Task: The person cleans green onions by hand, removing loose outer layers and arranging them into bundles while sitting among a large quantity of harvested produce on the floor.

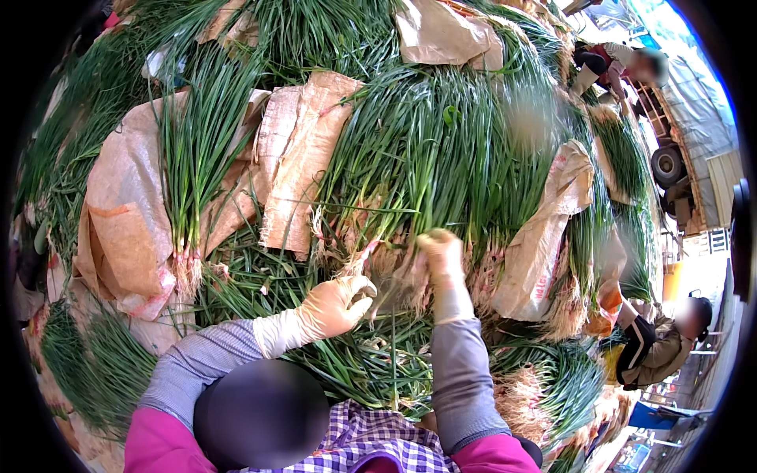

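Your gloved left hand [335, 306] curled half-closed on onion roots [377, 272]; your right hand [440, 254] gripped the same bunch of green onions [426, 158], mid-heap beside brown sacks [303, 158].

Green scallions [426, 158], tan sacks [126, 205], beige-gloved left hand [335, 306].

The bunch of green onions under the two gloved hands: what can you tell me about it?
The bunch of green onions is a thick sheaf of long, thin green leaves fanning away from the person, with pale, pinkish bulbs and stringy roots at the near end. It lies on a big heap of similar bunches, between tan woven sacks. The right hand grips its root end; the left hand, in a light glove, reaches in beside it.
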The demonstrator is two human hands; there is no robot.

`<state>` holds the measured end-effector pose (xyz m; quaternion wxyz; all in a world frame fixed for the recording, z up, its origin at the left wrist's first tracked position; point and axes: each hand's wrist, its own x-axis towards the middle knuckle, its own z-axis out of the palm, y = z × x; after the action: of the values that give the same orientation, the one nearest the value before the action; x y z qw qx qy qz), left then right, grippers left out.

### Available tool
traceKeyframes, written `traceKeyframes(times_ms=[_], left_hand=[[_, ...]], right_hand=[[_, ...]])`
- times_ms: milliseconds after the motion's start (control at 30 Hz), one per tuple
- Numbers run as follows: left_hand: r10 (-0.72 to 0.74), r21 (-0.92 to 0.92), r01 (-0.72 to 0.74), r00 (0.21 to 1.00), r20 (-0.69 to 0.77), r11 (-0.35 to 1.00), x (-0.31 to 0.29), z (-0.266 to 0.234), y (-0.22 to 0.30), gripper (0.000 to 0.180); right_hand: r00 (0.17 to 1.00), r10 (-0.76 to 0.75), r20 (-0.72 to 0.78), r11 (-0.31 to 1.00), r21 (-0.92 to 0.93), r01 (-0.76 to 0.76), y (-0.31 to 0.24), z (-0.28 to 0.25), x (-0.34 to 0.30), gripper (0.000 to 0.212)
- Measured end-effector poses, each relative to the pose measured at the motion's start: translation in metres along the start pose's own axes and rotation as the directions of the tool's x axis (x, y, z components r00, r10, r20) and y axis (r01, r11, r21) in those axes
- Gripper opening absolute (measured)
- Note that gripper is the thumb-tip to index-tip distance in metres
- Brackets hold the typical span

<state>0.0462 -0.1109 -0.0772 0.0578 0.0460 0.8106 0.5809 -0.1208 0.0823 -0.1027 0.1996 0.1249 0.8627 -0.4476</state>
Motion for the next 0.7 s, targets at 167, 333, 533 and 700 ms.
traceKeyframes(times_ms=[167, 333, 533, 700], left_hand=[[-0.247, -0.256, 0.267, 0.963, 0.111, 0.929, -0.005, -0.015, 0.006, 0.024], [-0.264, -0.286, 0.358, 0.91, 0.319, 0.889, 0.0, 0.017, -0.021, 0.031], [-0.518, -0.492, 0.627, 0.778, 0.356, 0.603, -0.014, 0.023, -0.039, 0.016], [-0.373, -0.812, 0.539, 0.817, 0.44, 0.224, -0.014, -0.011, -0.018, 0.015]], right_hand=[[0.932, -0.062, 0.356, 0.996, 0.085, 0.034, -0.042, -0.037, -0.051, 0.031], [0.893, -0.141, 0.427, 0.969, 0.244, 0.037, -0.011, 0.018, -0.125, 0.019], [0.929, -0.163, 0.332, 0.985, -0.006, 0.175, 0.007, 0.064, -0.113, 0.025], [0.952, -0.302, -0.051, 0.936, 0.174, 0.306, 0.013, 0.069, -0.086, 0.016]])
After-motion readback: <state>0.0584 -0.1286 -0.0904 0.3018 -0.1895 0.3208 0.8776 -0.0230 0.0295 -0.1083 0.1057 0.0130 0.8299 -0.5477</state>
